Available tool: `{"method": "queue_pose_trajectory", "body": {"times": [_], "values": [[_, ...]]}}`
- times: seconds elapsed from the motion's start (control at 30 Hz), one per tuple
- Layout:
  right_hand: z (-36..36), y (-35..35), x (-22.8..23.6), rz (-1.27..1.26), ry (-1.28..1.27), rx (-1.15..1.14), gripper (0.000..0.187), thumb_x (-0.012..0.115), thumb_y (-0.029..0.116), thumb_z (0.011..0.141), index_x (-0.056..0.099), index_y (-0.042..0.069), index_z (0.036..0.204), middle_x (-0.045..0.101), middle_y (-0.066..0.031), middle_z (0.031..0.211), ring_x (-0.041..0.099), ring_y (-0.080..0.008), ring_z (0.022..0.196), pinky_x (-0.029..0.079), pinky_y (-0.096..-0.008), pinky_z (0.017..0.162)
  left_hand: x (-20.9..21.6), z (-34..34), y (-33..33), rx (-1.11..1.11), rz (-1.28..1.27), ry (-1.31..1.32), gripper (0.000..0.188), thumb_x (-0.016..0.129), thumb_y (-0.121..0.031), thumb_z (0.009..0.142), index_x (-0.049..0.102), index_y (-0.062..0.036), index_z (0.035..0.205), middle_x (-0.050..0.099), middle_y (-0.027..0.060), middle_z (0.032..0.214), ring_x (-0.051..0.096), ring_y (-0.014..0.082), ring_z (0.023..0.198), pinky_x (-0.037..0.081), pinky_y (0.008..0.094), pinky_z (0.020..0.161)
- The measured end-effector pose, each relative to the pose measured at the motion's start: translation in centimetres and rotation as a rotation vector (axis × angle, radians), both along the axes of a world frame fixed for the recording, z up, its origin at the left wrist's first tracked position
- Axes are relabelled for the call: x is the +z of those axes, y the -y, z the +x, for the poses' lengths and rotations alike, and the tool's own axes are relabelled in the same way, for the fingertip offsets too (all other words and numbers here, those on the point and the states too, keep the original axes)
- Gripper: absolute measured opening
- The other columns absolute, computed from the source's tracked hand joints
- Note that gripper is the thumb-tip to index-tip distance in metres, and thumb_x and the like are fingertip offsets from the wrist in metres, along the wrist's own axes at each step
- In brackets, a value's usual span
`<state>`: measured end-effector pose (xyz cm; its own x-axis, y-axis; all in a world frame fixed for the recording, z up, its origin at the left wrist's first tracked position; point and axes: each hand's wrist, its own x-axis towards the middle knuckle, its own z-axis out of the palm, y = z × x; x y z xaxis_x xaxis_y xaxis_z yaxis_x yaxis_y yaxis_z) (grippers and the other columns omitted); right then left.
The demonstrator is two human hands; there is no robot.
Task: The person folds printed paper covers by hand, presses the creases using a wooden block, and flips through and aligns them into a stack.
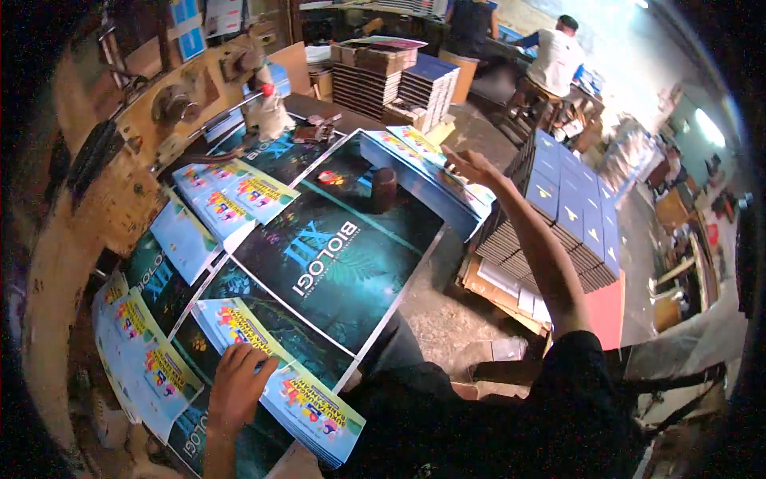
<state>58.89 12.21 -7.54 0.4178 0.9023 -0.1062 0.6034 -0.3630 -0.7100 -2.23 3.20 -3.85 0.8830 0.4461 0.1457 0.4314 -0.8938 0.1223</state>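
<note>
My left hand [238,379] is over a near pile of light blue and yellow printed booklets [307,403]. Its fingers are curled toward the thumb, and a small dark patch shows between them; I cannot make out what it is. Across the table, my right hand [471,168] reaches over another row of the same booklets [423,172], fingers stretched out along its top. Both rows lie on dark green printed cover sheets [343,255] with white borders. A dark cylindrical weight [384,185] stands on the sheets near the right-hand row.
More booklet piles [239,191] lie at the left, beside a worn wooden machine [179,104]. Tall stacks of blue-covered books [566,191] stand right of the table, and others [427,80] at the back. A person in a white shirt [554,60] sits farther off.
</note>
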Motion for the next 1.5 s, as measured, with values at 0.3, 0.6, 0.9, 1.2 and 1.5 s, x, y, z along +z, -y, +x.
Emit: {"method": "queue_pose_trajectory", "body": {"times": [0.3, 0.6, 0.9, 1.2, 1.5], "values": [[5.8, -1.3, -3.3, 0.229, 0.497, -0.017, 0.062, 0.054, 0.061, 0.093, 0.073, 0.004, 0.107, 0.073, -0.0206, 0.091, 0.071, -0.0241, 0.088, 0.056, -0.0358, 0.078, 0.4, 0.5, 0.1, -0.003, 0.044, 0.058, 0.031, 0.06, -0.007, 0.076, 0.066, -0.0003, 0.106, 0.06, 0.012, 0.1, 0.057, 0.0303, 0.101, 0.046, 0.0418, 0.091], [5.2, -1.6, -3.6, -0.155, 0.492, 0.094, 0.064, 0.066, 0.067, 0.082, 0.073, 0.012, 0.114, 0.073, -0.0188, 0.097, 0.071, -0.0278, 0.094, 0.055, -0.0418, 0.081, 0.4, 0.0, -0.1, 0.033, -0.026, 0.081, 0.029, 0.06, -0.008, 0.074, 0.068, -0.0041, 0.102, 0.061, 0.0096, 0.097, 0.058, 0.0284, 0.099, 0.046, 0.0421, 0.091], [-1.7, 3.2, 2.1, -0.101, 0.136, 0.154, 0.089, 0.064, 0.073, 0.079, 0.057, 0.007, 0.138, 0.059, -0.0189, 0.137, 0.056, -0.0324, 0.127, 0.043, -0.0427, 0.106, 5.6, -4.5, -4.6, 0.304, -0.352, -0.339, 0.035, 0.089, -0.022, 0.062, 0.067, -0.0084, 0.086, 0.062, 0.0124, 0.093, 0.058, 0.0342, 0.098, 0.047, 0.0436, 0.084], [-4.4, 6.9, 1.8, 0.194, -0.001, 0.227, 0.074, 0.084, 0.052, 0.071, 0.066, 0.009, 0.129, 0.065, -0.0156, 0.13, 0.058, -0.0264, 0.125, 0.045, -0.0403, 0.104, 5.7, -0.3, -10.5, 0.256, -0.298, -0.466, 0.083, 0.092, -0.034, 0.057, 0.056, -0.0096, 0.128, 0.059, 0.0165, 0.129, 0.054, 0.0369, 0.122, 0.042, 0.0463, 0.102], [-2.3, 6.8, -2.2, 0.327, 0.168, 0.274, 0.06, 0.084, 0.025, 0.077, 0.064, 0.006, 0.13, 0.064, -0.0167, 0.132, 0.06, -0.0237, 0.121, 0.045, -0.0356, 0.104, 17.9, 17.0, -26.1, 0.031, 0.432, 0.68, 0.079, 0.073, -0.032, 0.088, 0.031, -0.0066, 0.149, 0.05, 0.0235, 0.14, 0.045, 0.0404, 0.132, 0.038, 0.0472, 0.109]]}}
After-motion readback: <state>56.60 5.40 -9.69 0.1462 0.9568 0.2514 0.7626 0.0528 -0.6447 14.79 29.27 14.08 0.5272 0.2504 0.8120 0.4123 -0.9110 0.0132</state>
